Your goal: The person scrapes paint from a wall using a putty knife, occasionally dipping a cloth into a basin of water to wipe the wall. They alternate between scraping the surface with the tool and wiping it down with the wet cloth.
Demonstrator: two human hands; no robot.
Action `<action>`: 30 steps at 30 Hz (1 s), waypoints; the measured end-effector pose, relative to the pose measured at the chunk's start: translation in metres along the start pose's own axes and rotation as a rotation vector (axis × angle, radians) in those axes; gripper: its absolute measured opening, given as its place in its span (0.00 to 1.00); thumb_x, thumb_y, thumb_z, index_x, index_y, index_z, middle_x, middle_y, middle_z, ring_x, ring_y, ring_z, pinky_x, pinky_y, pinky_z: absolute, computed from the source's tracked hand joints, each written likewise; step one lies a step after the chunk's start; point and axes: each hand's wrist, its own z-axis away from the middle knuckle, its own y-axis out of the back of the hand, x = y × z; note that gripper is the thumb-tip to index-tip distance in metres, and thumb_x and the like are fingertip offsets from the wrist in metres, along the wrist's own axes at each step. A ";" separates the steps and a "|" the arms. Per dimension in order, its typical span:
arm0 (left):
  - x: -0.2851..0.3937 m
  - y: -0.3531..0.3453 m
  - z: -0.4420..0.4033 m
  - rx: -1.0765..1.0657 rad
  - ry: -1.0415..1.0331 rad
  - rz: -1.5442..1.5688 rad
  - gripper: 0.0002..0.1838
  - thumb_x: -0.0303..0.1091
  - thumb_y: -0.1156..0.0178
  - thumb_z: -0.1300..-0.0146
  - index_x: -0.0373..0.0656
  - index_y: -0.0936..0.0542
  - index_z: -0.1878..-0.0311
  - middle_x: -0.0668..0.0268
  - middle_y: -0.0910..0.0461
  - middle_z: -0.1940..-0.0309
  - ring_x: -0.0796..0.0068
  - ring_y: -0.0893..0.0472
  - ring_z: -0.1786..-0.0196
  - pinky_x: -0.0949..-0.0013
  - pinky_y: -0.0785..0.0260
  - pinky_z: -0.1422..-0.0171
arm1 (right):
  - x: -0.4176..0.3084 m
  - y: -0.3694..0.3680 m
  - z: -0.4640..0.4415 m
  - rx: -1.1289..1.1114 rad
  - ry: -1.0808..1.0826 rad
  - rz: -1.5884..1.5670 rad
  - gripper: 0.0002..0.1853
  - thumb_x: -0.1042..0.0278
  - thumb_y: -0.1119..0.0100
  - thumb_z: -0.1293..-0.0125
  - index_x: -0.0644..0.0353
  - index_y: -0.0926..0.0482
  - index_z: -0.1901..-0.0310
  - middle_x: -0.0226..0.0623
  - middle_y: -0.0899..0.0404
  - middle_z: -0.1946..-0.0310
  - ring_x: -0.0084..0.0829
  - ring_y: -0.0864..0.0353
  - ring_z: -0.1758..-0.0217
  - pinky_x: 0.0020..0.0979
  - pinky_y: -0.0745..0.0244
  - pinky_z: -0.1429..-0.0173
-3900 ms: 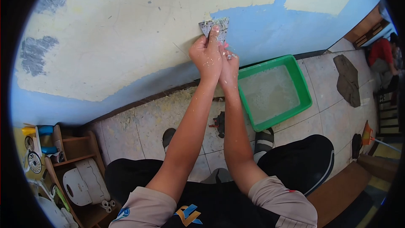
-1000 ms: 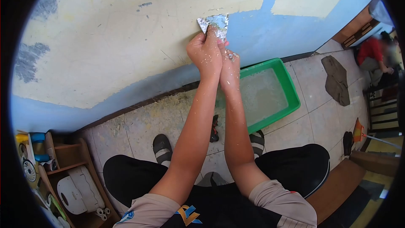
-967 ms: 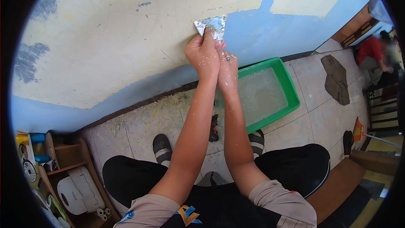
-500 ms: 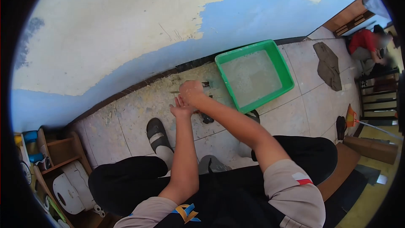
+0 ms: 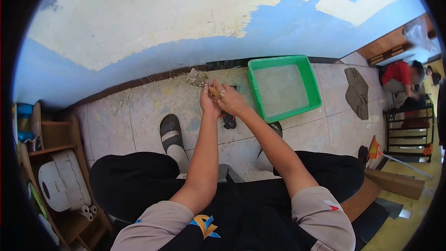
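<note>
Both my hands meet in front of me above the stained floor tiles. Between them is a paint scraper with a wooden handle (image 5: 214, 91). Its broad blade (image 5: 197, 78), crusted with pale flakes, points up and left toward the wall base. My left hand (image 5: 209, 103) is closed against the handle from the left. My right hand (image 5: 233, 101) wraps it from the right, with pale bits stuck to the skin. Just below my right hand, a small dark object (image 5: 229, 121) lies on the floor, partly hidden; I cannot make out its kind.
A green basin (image 5: 259, 108) of cloudy water stands right of my hands. The wall (image 5: 162, 56) has peeling blue and cream paint. A brown cloth (image 5: 357, 94) lies further right, near a crouching person in red (image 5: 396, 75). A wooden shelf (image 5: 58, 146) stands left.
My right hand has turned and opened out from a fist, and the scraper's blade now shows clearly. My left hand has come up against the handle. The view has shifted slightly.
</note>
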 end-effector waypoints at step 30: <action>0.044 0.012 -0.006 0.237 -0.061 -0.023 0.16 0.47 0.51 0.23 0.53 0.23 0.41 0.73 0.23 0.63 0.79 0.23 0.57 0.68 0.32 0.54 | 0.056 -0.011 -0.004 -0.219 0.024 -0.136 0.19 0.65 0.41 0.34 0.53 0.25 0.41 0.41 0.20 0.54 0.43 0.17 0.56 0.42 0.21 0.53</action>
